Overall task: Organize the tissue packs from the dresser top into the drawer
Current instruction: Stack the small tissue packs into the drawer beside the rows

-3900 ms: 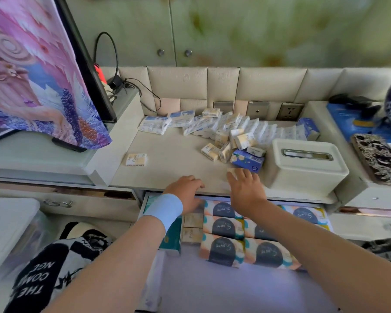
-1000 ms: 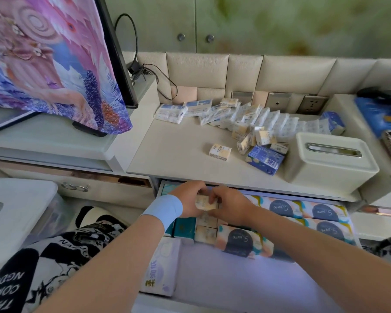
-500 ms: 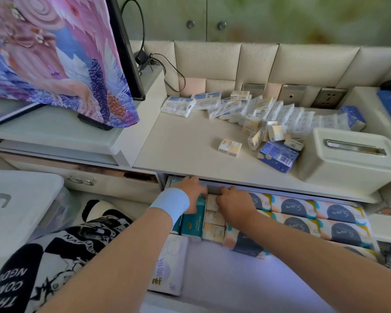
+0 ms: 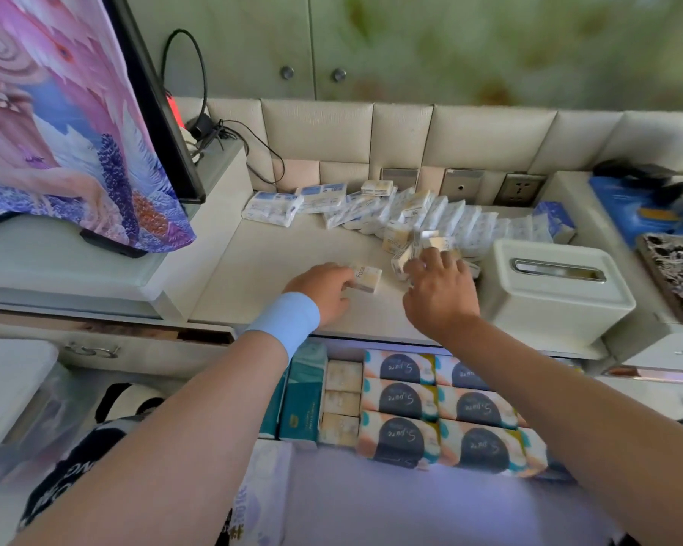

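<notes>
Counter (image 4: 288, 250) of a cream dresser, seen from above through the eyes of the person working at it. The left hand (image 4: 324, 291), with a pale blue wristband (image 4: 288, 321) on its wrist, lies on the counter near the front edge; its fingers (image 4: 342, 274) curl round the near end of a small tissue pack (image 4: 366, 278), yellow and white, which lies flat on the surface. Just to the right, the right hand (image 4: 444, 295) reaches into a pile of tissue packs (image 4: 430, 216) that runs along the back of the counter. Its fingers are spread and lightly bent, touching the nearest packs – whether they have hold of one cannot be told. A white tissue box (image 4: 556, 297) stands beside this hand. Below the counter the drawer (image 4: 391, 506) is open – in it lie rows of large packs (image 4: 401, 400) with dark circles, a column of three beige packs (image 4: 342, 400) and teal packs (image 4: 302, 403) at the left
</notes>
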Motion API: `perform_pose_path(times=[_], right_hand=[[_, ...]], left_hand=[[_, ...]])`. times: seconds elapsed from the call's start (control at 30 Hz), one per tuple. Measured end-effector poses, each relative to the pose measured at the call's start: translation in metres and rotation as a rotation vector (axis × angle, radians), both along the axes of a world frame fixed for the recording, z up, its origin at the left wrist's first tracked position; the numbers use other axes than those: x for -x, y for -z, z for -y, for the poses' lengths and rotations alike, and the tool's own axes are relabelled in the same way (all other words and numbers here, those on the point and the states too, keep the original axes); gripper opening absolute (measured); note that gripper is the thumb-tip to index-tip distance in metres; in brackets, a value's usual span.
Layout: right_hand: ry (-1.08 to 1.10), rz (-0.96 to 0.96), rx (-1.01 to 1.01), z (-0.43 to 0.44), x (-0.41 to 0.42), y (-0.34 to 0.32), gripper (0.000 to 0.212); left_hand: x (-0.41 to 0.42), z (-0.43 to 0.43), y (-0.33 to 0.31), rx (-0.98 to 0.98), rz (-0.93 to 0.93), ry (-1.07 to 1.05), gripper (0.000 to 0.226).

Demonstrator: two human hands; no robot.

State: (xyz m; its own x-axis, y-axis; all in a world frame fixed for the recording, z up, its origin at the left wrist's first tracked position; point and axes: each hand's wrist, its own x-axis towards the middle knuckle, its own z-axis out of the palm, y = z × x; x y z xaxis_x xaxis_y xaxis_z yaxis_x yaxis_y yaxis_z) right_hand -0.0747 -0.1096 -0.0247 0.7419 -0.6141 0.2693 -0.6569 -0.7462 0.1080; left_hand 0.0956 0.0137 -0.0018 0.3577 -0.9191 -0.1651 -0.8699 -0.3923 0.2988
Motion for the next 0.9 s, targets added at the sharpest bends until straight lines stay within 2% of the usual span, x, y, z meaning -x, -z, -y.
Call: perform_pose_path(times=[0.1,0.23,0.33,0.4,0.47,0.53,0.63,0.8,0.9], right_hand=[[0.189,-0.208,0.033,0.024,0.006,-0.010,0.055],[0.231,-0.278,-0.035,0.048,0.004,-0.005,0.077],[0.206,-0.258,-0.175,0.057,-0.006,-0.003,0.068],[0.163,-0.190,-0.219,0.057,-0.014,-0.004,0.056],[0.117,-0.164,-0.214,0.055,-0.022,-0.004,0.048],[0.084,-0.155,-0.245,0.051,-0.029,-0.001,0.047],[0.054,-0.044,-0.263,0.048,-0.036,0.006,0.044],[-0.078,0.186,-0.167,0.044,-0.044,0.019,0.021],[-0.202,0.197,-0.081,0.032,-0.047,0.024,0.024]], left_hand=[[-0.003,0.016,0.005,-0.009,0.045,0.029,0.044],[0.001,0.036,0.013,-0.076,0.111,0.136,0.067],[0.001,0.048,0.021,-0.193,0.153,0.173,0.083],[-0.001,0.054,0.026,-0.233,0.152,0.154,0.085],[-0.003,0.061,0.029,-0.195,0.163,0.130,0.078],[-0.005,0.065,0.029,-0.147,0.209,0.106,0.061],[-0.010,0.066,0.025,-0.134,0.210,0.048,0.046],[-0.019,0.052,0.019,-0.179,0.133,-0.023,0.043],[-0.023,0.039,0.015,-0.214,0.107,-0.020,0.040]])
